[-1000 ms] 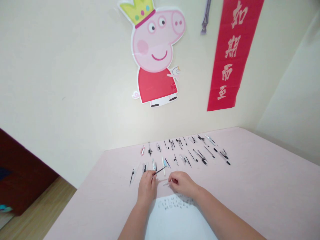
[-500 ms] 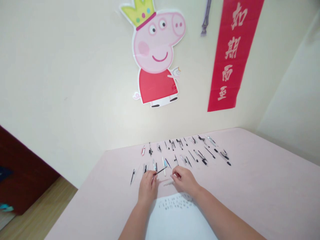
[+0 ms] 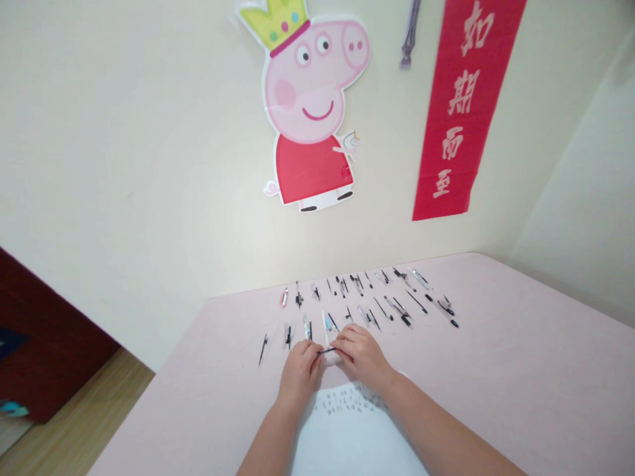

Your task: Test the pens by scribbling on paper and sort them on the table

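Observation:
Between my two hands a thin dark pen refill (image 3: 326, 350) lies roughly level, above the near edge of the rows of pen parts. My left hand (image 3: 297, 371) is closed on its left end, and the fingers of my right hand (image 3: 363, 356) pinch its right end. Just below the refill shows a pale piece (image 3: 331, 357), partly hidden by the right fingers; whether it is held is unclear. Beyond my fingers lie a white pen piece (image 3: 325, 324) and a dark blue one (image 3: 333, 322). Under my wrists is a printed white shirt or cloth (image 3: 354, 436).
The pink-covered table (image 3: 496, 370) bears two rows of taken-apart pens, with refills, caps and clear barrels (image 3: 398, 309). A red-and-white pen (image 3: 284, 297) is at the back left. Behind stands a wall with a pig sticker (image 3: 312, 165) and a red banner (image 3: 456, 119).
My right hand has moved left and slightly up to the refill, taking hold of its free end. The refill has swung from slanting up to nearly level.

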`<action>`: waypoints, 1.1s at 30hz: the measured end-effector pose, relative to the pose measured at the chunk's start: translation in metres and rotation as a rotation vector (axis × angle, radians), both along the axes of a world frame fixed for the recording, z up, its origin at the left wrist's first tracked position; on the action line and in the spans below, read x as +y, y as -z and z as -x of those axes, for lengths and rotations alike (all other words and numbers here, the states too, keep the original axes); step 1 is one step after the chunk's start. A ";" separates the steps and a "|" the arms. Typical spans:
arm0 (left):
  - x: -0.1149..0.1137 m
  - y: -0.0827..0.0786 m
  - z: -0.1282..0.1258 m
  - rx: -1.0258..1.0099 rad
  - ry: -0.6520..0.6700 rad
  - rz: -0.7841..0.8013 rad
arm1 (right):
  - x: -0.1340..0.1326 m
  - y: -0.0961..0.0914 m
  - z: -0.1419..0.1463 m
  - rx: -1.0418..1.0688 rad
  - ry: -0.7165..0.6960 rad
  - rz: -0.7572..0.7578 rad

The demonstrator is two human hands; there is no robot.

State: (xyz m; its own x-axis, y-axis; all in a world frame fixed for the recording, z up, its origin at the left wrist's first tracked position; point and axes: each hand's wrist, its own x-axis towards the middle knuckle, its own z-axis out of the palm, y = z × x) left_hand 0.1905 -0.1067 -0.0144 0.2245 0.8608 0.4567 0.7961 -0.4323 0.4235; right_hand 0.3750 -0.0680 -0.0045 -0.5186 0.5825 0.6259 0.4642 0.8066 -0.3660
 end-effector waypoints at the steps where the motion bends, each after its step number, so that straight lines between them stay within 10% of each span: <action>1: 0.000 0.000 0.000 0.004 0.004 -0.003 | 0.001 0.001 0.000 -0.008 0.005 -0.002; 33: 0.003 -0.001 0.019 -0.130 -0.208 -0.034 | 0.002 0.005 -0.007 -0.246 -0.147 0.035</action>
State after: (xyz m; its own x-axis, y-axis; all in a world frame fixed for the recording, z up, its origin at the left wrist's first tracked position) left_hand 0.1714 -0.1036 -0.0139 -0.0183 0.8660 0.4998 0.8093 -0.2807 0.5160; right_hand 0.3824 -0.0660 -0.0095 -0.7326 0.5090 0.4518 0.4219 0.8605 -0.2855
